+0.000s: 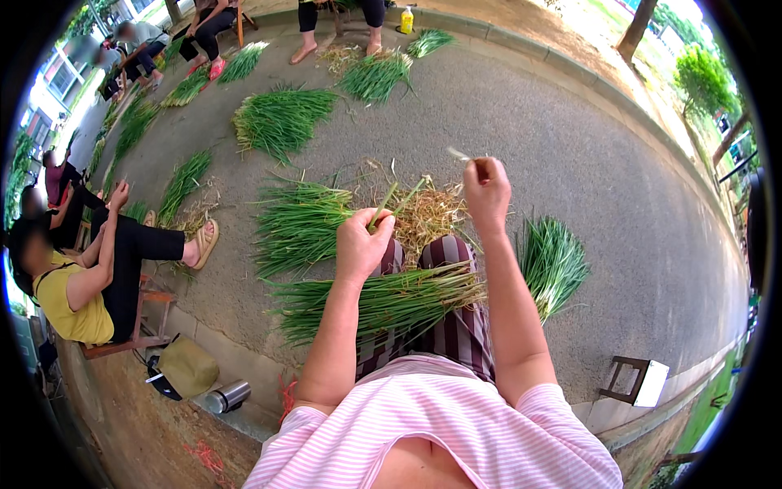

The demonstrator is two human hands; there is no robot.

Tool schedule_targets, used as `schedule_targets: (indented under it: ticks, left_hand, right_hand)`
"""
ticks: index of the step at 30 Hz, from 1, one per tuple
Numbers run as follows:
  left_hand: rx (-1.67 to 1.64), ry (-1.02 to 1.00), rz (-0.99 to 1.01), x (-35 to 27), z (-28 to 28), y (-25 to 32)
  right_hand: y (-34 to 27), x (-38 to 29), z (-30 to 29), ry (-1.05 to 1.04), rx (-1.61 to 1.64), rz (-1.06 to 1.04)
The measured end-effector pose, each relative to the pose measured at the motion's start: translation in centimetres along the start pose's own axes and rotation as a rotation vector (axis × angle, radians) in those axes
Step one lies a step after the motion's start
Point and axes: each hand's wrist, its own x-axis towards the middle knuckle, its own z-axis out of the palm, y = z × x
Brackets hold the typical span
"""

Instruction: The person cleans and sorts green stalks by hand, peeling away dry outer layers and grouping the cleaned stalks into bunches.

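My left hand (365, 240) grips a few green stalks (408, 197), probably scallions or chives, that stick up past the thumb. Raised to the right of it, my right hand (488, 191) has its fingers pinched on a pale strip of stalk skin (457, 153), which is blurred. Across my lap lies a bundle of long green stalks (403, 299), leaves to the left and pale ends to the right. Beyond my knees is a heap of dry brown peelings (431, 217). A pile of green stalks (299, 223) lies to its left, and a bunch with white ends (553, 263) to its right.
More green bundles (284, 119) lie on the asphalt (617, 177) ahead. A seated co-worker (73, 293) is at left; others sit farther off. A steel flask (228, 396) and an olive bag (186, 367) are at lower left. A small stool (638, 382) stands at lower right.
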Motion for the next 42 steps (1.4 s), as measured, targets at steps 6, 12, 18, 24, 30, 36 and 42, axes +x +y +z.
schedule_targets:
  ticks: [6, 12, 18, 24, 30, 36, 42]
  left_hand:
    - [-0.069, -0.002, -0.009, 0.7, -0.3, -0.8]
    - [0.019, 0.011, 0.073, 1.4, -0.4, -0.1]
    - [0.434, 0.141, 0.274, 2.0, -0.7, 0.4]
    - [0.744, 0.387, 0.570, 2.5, -2.7, 1.4]
    - [0.365, 0.402, 0.271, 2.2, -5.3, 4.3]
    - [0.619, 0.624, 0.631, 1.2, -9.3, 8.2]
    - [0.592, 0.508, 0.420, -1.0, -10.5, 7.7]
  right_hand:
    - [2.3, 3.3, -2.3, -0.352, 0.204, 0.268]
    - [2.0, 5.0, -2.8, -0.547, 0.455, 0.321]
    - [7.0, 5.7, -2.2, -0.492, 0.585, 0.598]
    - [14.4, -0.6, -1.5, -0.647, -0.912, 0.351]
    - [16.4, -0.1, -3.3, -0.684, -0.608, 0.361]
    - [12.1, 1.7, -5.7, -0.563, 0.311, 0.752]
    - [6.7, -1.6, -7.6, -0.875, 0.012, 0.429]
